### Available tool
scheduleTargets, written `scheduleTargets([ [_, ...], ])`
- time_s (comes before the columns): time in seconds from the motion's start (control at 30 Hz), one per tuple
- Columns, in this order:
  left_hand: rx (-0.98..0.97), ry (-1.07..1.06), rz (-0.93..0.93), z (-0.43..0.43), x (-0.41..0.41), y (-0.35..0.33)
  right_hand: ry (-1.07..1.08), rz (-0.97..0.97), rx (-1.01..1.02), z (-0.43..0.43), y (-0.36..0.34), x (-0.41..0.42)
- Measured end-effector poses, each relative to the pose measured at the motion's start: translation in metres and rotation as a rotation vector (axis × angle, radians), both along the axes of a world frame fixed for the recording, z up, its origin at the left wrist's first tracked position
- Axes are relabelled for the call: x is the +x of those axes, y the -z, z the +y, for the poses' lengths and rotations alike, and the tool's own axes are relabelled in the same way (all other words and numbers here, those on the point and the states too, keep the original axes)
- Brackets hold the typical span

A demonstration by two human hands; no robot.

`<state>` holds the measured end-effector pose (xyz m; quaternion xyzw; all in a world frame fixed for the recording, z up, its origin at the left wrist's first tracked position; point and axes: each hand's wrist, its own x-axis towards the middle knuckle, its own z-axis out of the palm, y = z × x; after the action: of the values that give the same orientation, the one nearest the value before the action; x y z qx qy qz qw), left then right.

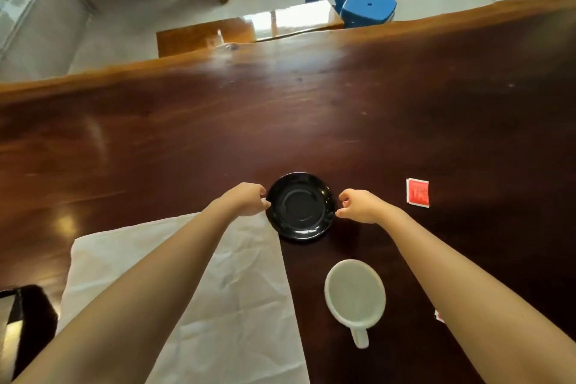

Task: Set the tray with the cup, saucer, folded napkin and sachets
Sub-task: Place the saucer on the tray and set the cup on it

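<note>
The black saucer (300,206) is gripped at its left rim by the left hand (246,199) and at its right rim by the right hand (358,206). The white cup (355,293) is seen nearer, beside the spread napkin (218,274). A red sachet (417,192) is lying to the right.

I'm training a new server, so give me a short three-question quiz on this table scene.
1. True or false: the white cup stands on the wooden table, off the black saucer.
2. The red sachet in full view lies: A) right of the saucer, B) left of it, C) on it.
3. What do the left hand and right hand pinch?
Key: 1 true; 2 A; 3 the saucer's rim.
</note>
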<state>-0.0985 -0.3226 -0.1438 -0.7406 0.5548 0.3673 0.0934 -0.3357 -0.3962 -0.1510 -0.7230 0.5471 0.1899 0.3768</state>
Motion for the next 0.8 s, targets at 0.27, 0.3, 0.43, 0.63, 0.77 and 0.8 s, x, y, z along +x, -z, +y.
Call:
scheduleTargets([
  [0.27,-0.048,-0.183,0.096,-0.023,-0.011,0.023,0.151,-0.121,0.060,-0.013,0.029,0.017],
  [0.3,-0.054,-0.212,0.113,-0.023,-0.013,0.026,0.162,-0.129,0.059,-0.012,0.030,0.018],
  [0.43,-0.088,-0.336,0.223,-0.014,-0.018,0.034,0.236,-0.206,0.051,-0.008,0.033,0.019],
  [0.63,-0.142,-0.525,0.371,-0.003,-0.021,0.035,0.348,-0.323,0.034,-0.002,0.028,0.017],
  [0.77,-0.154,-0.714,0.493,0.004,-0.021,0.021,0.409,-0.393,0.066,-0.004,0.015,0.014],
  [0.8,-0.156,-0.766,0.528,0.005,-0.020,0.016,0.434,-0.418,0.075,-0.004,0.009,0.015],
])
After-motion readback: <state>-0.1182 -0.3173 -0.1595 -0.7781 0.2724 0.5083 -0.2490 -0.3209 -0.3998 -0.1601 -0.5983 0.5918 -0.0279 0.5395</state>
